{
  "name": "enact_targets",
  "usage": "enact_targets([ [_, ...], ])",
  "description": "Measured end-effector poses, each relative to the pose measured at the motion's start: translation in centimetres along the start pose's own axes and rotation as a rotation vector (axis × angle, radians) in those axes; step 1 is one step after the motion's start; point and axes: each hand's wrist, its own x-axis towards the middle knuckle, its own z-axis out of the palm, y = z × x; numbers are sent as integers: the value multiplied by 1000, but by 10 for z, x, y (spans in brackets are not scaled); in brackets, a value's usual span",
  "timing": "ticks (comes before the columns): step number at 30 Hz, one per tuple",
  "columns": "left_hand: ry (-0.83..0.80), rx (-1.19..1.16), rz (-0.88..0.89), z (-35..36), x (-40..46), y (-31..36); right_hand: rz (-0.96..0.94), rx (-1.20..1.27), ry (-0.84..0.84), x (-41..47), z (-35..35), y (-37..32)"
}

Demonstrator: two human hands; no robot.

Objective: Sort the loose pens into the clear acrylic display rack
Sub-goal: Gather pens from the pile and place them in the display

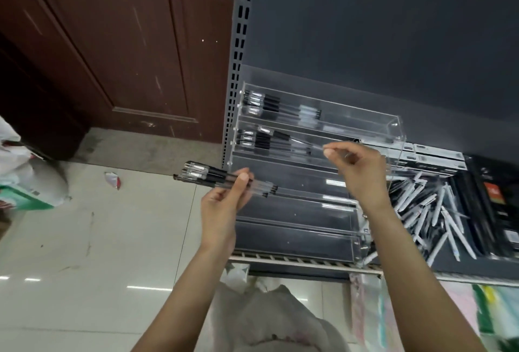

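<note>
Gripping clear black-capped pens (224, 179), left hand (224, 205); right hand (356, 166) pinches prob. one pen.

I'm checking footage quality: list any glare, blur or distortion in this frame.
Head view: wide-angle bend in the shelf upright; white glare streaks on the acrylic rack and floor tiles; soft blur on the white pen pile and right edge.

The three near troughs of the acrylic rack (295, 211) are lying open to me. My left hand (224, 205) and its pen bundle (222, 179) are crossing the rack's left end. My right hand (356, 172) is blocking the second trough, and white pens (427, 211) are crowding the shelf (309, 263) to the right.
</note>
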Motion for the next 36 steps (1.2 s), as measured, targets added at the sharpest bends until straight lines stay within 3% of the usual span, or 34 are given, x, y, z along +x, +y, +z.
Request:
enact_targets([
  [7,-7,7,-10,2,2,0,-107,-209,-4,33,31,11],
  [14,-31,23,-31,11,3,0,-361,-792,111,32,41,12],
  [20,-74,31,-46,21,4,-3,-478,-881,167,32,44,11],
  [25,-81,24,-37,30,3,-4,-457,-771,182,34,46,12],
  [27,-52,11,-32,32,3,-4,-434,-596,144,29,42,8],
  [31,-23,-8,-7,37,2,-1,-167,-1,-211,0,25,-15],
  [33,-19,-5,3,40,1,-1,-96,102,-368,-12,21,-21],
  [36,-32,5,19,44,-1,-2,-95,153,-393,-15,20,-19],
])
